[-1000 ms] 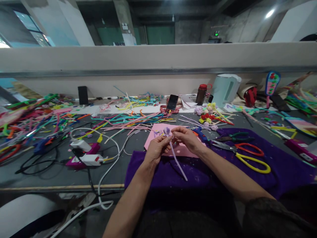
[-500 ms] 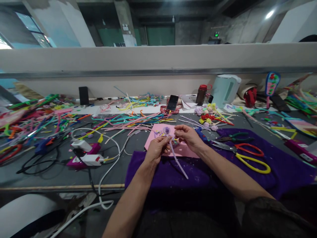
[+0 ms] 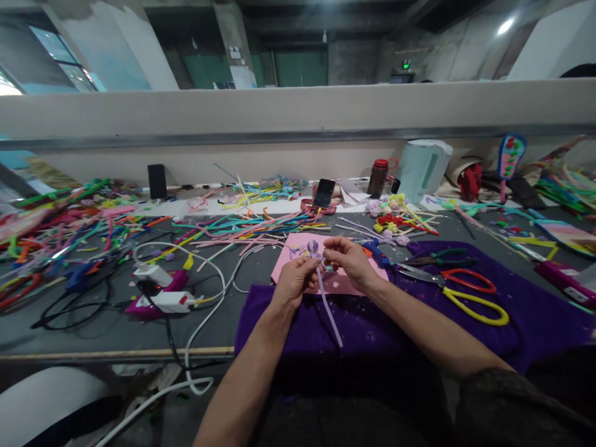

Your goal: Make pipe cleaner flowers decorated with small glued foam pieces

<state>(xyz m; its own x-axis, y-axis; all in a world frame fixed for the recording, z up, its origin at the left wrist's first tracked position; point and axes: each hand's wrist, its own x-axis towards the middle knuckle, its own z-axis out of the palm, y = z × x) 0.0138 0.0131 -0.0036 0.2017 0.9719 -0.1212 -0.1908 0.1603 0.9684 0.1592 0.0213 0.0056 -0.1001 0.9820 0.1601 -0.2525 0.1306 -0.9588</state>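
Note:
My left hand (image 3: 298, 278) pinches a lilac pipe cleaner (image 3: 329, 310), whose long end hangs down over the purple cloth. At its upper end, above my fingertips, sits a small purple and white flower (image 3: 313, 247) of curled pipe cleaner. My right hand (image 3: 348, 259) is closed at the right side of the flower, thumb and finger pinched together close to the stem; what exactly lies between them is too small to make out. Beneath both hands is a pink sheet (image 3: 338, 284) with small scraps on it.
On the purple cloth (image 3: 535, 316) at right lie scissors (image 3: 475, 307) and pliers (image 3: 444, 257). A blue glue gun (image 3: 380, 253) rests by my right hand. Loose pipe cleaners (image 3: 251, 226), a phone (image 3: 323, 194), a bottle (image 3: 378, 179) and a kettle (image 3: 423, 169) stand behind. Power strips (image 3: 161, 298) with cables lie left.
My right hand has shifted slightly left and its fingers have drawn in toward the flower. The flower has turned a little, and the stem's hanging end has swung left and down.

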